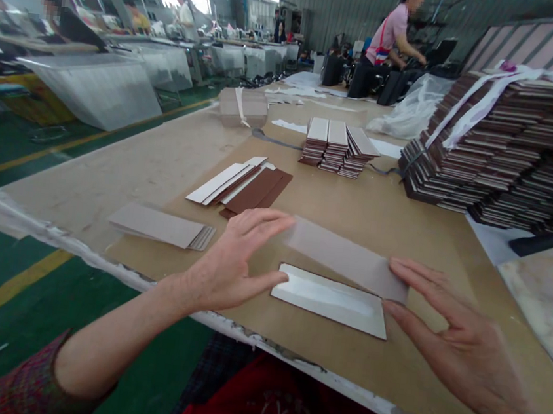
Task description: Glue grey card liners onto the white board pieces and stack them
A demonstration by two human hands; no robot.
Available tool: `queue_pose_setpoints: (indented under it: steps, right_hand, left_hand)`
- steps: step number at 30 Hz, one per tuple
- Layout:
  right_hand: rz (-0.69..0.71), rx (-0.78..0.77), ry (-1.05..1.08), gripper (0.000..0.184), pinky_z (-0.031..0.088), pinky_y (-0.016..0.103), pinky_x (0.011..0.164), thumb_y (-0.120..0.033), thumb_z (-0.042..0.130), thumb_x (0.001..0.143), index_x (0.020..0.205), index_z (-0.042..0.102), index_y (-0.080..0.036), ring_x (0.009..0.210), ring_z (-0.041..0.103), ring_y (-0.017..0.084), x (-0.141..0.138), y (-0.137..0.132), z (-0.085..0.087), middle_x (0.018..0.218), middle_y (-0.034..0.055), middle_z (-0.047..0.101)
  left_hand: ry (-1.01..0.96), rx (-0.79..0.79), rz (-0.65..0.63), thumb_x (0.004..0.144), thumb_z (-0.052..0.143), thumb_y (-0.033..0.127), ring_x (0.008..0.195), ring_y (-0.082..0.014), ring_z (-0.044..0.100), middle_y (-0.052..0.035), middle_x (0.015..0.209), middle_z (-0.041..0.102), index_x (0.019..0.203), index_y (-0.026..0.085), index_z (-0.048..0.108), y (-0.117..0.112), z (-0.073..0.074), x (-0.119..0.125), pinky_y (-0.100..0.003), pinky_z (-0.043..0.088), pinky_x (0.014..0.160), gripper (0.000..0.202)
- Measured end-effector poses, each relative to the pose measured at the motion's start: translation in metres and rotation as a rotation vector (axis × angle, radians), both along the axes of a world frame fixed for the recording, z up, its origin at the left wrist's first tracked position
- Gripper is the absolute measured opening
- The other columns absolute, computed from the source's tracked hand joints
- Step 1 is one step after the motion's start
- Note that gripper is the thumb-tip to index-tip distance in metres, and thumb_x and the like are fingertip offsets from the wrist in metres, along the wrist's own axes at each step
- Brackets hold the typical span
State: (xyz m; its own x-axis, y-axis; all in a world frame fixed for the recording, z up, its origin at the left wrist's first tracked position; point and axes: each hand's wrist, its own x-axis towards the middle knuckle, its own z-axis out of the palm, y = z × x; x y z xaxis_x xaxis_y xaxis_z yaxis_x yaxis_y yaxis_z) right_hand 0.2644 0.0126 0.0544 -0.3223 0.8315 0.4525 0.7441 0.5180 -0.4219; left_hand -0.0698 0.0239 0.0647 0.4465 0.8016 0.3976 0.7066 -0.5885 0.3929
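A thin grey cardboard strip (345,254) is slightly tilted above and behind a white, dark-edged strip (330,301) that lies on the table. My right hand (455,338) holds the grey strip by its right end, fingers at the upper edge and thumb at the lower. At the other end, the outstretched fingers of my left hand (236,262) reach the strip's upper left corner. The left thumb is spread apart from them, at the white strip's left end. Left of this hand lies a small stack of grey strips (160,224).
Brown panels (258,189) and white strips (224,182) lie farther back. Behind them stand short stacks of white-topped pieces (326,146). A tall pile of dark brown panels (520,147) fills the right. A person in pink (391,31) works at the far end.
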Motion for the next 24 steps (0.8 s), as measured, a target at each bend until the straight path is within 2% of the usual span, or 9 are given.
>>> queue_pose_setpoints:
  steps: [2, 4, 9, 17, 24]
  right_hand:
    - [-0.086, -0.102, 0.038, 0.042, 0.046, 0.051, 0.109, -0.045, 0.066, 0.088, 0.127, 0.064, -0.031, 0.121, 0.059, 0.028, 0.02, -0.001, -0.009, 0.133, 0.0028, 0.062]
    - [-0.107, -0.202, 0.051, 0.043, 0.045, 0.054, 0.108, -0.05, 0.068, 0.085, 0.125, 0.064, -0.034, 0.123, 0.058, 0.029, 0.032, -0.004, -0.02, 0.134, 0.0018, 0.062]
    - [0.016, -0.307, 0.01, 0.044, 0.041, 0.06, 0.109, -0.048, 0.068, 0.086, 0.128, 0.061, -0.039, 0.129, 0.051, 0.029, 0.036, -0.013, -0.038, 0.134, 0.0006, 0.061]
    - [0.14, -0.297, -0.026, 0.045, 0.042, 0.058, 0.109, -0.042, 0.068, 0.087, 0.131, 0.058, -0.038, 0.132, 0.047, 0.028, 0.032, -0.004, -0.045, 0.133, 0.0009, 0.061]
    - [0.164, -0.296, -0.043, 0.045, 0.043, 0.058, 0.109, -0.041, 0.067, 0.089, 0.132, 0.057, -0.038, 0.134, 0.045, 0.028, 0.028, -0.002, -0.046, 0.134, 0.0004, 0.061]
  left_hand:
    - [-0.005, -0.117, 0.062, 0.088, 0.065, 0.039, 0.134, -0.0264, 0.041, -0.0112, 0.144, 0.046, 0.146, 0.022, 0.036, -0.005, -0.013, -0.01, -0.045, 0.034, 0.113, 0.067]
    - [0.043, -0.221, 0.05, 0.087, 0.065, 0.04, 0.134, -0.0276, 0.042, -0.0112, 0.143, 0.049, 0.145, 0.021, 0.037, -0.011, -0.027, -0.014, -0.048, 0.033, 0.113, 0.066]
    - [0.061, -0.268, -0.021, 0.085, 0.067, 0.04, 0.131, -0.029, 0.044, -0.0122, 0.138, 0.054, 0.14, 0.018, 0.044, -0.015, -0.048, -0.005, -0.05, 0.035, 0.111, 0.064]
    - [0.04, -0.263, -0.001, 0.084, 0.069, 0.039, 0.129, -0.0272, 0.046, -0.0098, 0.136, 0.056, 0.139, 0.021, 0.045, -0.011, -0.056, -0.003, -0.048, 0.034, 0.11, 0.063]
    - [0.016, -0.27, -0.005, 0.084, 0.069, 0.039, 0.127, -0.0279, 0.047, -0.0095, 0.133, 0.058, 0.137, 0.022, 0.047, -0.011, -0.056, -0.004, -0.049, 0.034, 0.108, 0.06]
